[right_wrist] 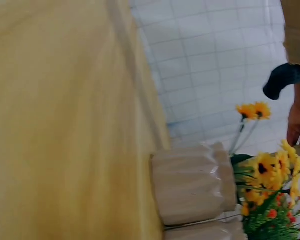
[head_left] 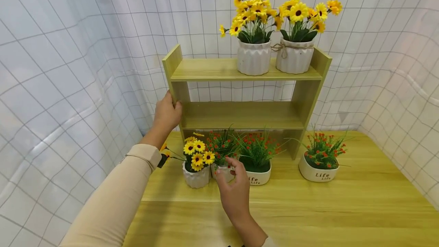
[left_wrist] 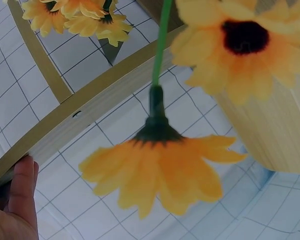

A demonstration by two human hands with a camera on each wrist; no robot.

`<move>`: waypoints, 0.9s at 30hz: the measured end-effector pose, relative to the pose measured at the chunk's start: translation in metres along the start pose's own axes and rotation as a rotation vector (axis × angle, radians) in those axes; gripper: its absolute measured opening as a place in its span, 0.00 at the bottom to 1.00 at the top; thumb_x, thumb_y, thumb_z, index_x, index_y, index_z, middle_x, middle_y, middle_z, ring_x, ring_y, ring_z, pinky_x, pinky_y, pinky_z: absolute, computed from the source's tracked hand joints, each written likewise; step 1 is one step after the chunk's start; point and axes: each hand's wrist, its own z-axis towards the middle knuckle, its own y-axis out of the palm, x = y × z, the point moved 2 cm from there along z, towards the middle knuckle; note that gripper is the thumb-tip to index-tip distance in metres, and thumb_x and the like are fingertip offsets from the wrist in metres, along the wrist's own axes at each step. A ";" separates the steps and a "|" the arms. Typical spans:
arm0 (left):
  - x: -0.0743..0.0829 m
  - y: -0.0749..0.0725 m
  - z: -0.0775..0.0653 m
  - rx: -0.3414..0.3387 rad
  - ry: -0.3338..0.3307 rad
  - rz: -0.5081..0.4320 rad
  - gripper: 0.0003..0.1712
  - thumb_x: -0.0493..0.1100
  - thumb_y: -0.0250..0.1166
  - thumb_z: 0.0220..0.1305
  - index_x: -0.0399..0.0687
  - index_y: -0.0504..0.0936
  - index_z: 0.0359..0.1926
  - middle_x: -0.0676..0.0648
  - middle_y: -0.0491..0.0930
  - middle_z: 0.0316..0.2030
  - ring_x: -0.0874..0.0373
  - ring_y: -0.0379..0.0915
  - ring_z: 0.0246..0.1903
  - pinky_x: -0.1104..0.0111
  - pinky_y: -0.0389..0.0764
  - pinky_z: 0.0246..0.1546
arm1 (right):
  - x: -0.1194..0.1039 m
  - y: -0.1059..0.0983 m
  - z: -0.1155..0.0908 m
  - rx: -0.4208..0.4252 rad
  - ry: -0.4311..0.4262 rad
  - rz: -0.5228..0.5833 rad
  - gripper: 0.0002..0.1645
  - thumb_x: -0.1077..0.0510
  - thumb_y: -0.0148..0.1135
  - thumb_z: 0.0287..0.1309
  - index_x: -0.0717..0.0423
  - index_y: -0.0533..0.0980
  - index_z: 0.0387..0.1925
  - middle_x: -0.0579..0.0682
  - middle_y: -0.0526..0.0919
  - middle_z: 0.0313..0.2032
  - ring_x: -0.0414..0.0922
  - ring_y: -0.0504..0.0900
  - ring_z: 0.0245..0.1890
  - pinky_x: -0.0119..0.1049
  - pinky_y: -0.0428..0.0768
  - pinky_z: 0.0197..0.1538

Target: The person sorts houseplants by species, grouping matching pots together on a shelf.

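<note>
Gripping a wood-grain shelf unit [head_left: 243,115] among potted flowers.
The left hand [head_left: 167,114] clasps its flat side panel [head_left: 179,92]; the right hand [head_left: 237,193], thumb and forefinger parted in a loose curve, is at a red-flowered plant [head_left: 220,146] in a white pot [right_wrist: 205,231], contact unclear. Beside it stand a fluted sunflower pot [head_left: 196,178] and a smooth oval planter [head_left: 263,178]; two ribbed sunflower pots [head_left: 253,59], one twine-tied, top the unit.
</note>
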 end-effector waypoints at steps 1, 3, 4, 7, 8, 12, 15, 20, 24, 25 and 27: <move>0.000 0.000 0.000 0.001 0.004 0.002 0.23 0.42 0.49 0.76 0.37 0.66 0.65 0.29 0.76 0.56 0.36 0.77 0.52 0.46 0.81 0.44 | 0.002 0.002 -0.003 -0.003 0.000 -0.008 0.23 0.61 0.66 0.61 0.59 0.75 0.58 0.52 0.79 0.55 0.53 0.76 0.53 0.52 0.74 0.52; 0.000 0.000 0.000 0.003 0.011 0.009 0.22 0.42 0.49 0.75 0.36 0.66 0.65 0.29 0.76 0.56 0.36 0.77 0.52 0.46 0.81 0.44 | 0.006 0.005 -0.009 -0.012 -0.009 -0.020 0.23 0.61 0.67 0.60 0.59 0.76 0.56 0.53 0.79 0.53 0.52 0.76 0.52 0.51 0.74 0.52; 0.000 0.000 0.000 0.005 0.014 0.013 0.22 0.42 0.48 0.75 0.36 0.66 0.65 0.29 0.76 0.55 0.35 0.77 0.52 0.46 0.81 0.44 | 0.008 0.007 -0.012 -0.018 -0.015 -0.030 0.22 0.61 0.67 0.59 0.59 0.76 0.56 0.53 0.80 0.53 0.51 0.76 0.52 0.51 0.75 0.51; 0.001 -0.001 0.000 0.007 0.015 0.020 0.22 0.42 0.49 0.75 0.35 0.66 0.65 0.29 0.76 0.55 0.35 0.77 0.52 0.46 0.80 0.46 | 0.012 0.012 -0.019 -0.046 -0.028 -0.046 0.21 0.61 0.68 0.58 0.57 0.77 0.53 0.52 0.81 0.51 0.47 0.77 0.53 0.50 0.76 0.51; 0.002 -0.001 0.000 0.008 0.013 0.021 0.22 0.42 0.49 0.75 0.35 0.66 0.65 0.29 0.76 0.55 0.35 0.77 0.52 0.46 0.80 0.46 | 0.014 0.014 -0.021 -0.058 -0.032 -0.052 0.21 0.61 0.68 0.58 0.56 0.77 0.53 0.51 0.81 0.51 0.47 0.78 0.53 0.49 0.76 0.51; 0.002 0.000 0.000 -0.002 -0.001 0.019 0.23 0.42 0.48 0.75 0.35 0.65 0.66 0.29 0.76 0.56 0.35 0.76 0.53 0.45 0.80 0.47 | 0.020 0.020 -0.025 -0.100 0.015 -0.037 0.18 0.62 0.67 0.58 0.58 0.77 0.51 0.51 0.81 0.49 0.48 0.79 0.50 0.48 0.77 0.50; 0.001 0.000 0.000 -0.006 -0.006 0.016 0.23 0.42 0.48 0.76 0.35 0.65 0.66 0.29 0.76 0.56 0.35 0.76 0.53 0.46 0.80 0.47 | 0.024 0.026 -0.024 -0.124 0.098 -0.001 0.17 0.61 0.66 0.60 0.60 0.77 0.51 0.52 0.82 0.47 0.49 0.80 0.49 0.49 0.77 0.50; 0.001 0.001 0.001 -0.013 -0.010 0.007 0.24 0.43 0.48 0.76 0.36 0.65 0.66 0.29 0.75 0.57 0.35 0.76 0.54 0.46 0.80 0.47 | 0.032 0.034 -0.023 -0.153 0.202 0.039 0.15 0.60 0.64 0.62 0.60 0.78 0.51 0.51 0.84 0.47 0.48 0.80 0.51 0.50 0.76 0.52; 0.000 0.001 0.001 -0.005 -0.008 0.011 0.24 0.42 0.48 0.75 0.36 0.65 0.67 0.30 0.76 0.57 0.35 0.76 0.54 0.46 0.80 0.48 | 0.036 0.041 -0.027 -0.189 0.243 0.037 0.15 0.59 0.64 0.62 0.58 0.80 0.50 0.50 0.84 0.50 0.47 0.79 0.54 0.50 0.77 0.54; -0.001 0.001 0.001 0.000 -0.007 0.013 0.24 0.42 0.49 0.75 0.37 0.65 0.67 0.30 0.76 0.57 0.36 0.76 0.54 0.46 0.80 0.48 | 0.037 0.042 -0.028 -0.202 0.251 0.037 0.15 0.59 0.65 0.61 0.58 0.80 0.49 0.50 0.84 0.50 0.48 0.79 0.54 0.50 0.77 0.54; -0.001 0.001 0.001 0.006 -0.001 0.017 0.23 0.42 0.49 0.75 0.36 0.65 0.66 0.30 0.76 0.57 0.35 0.76 0.54 0.46 0.79 0.48 | 0.039 0.045 -0.030 -0.221 0.256 0.040 0.15 0.59 0.65 0.60 0.58 0.81 0.49 0.52 0.84 0.51 0.49 0.79 0.55 0.52 0.77 0.54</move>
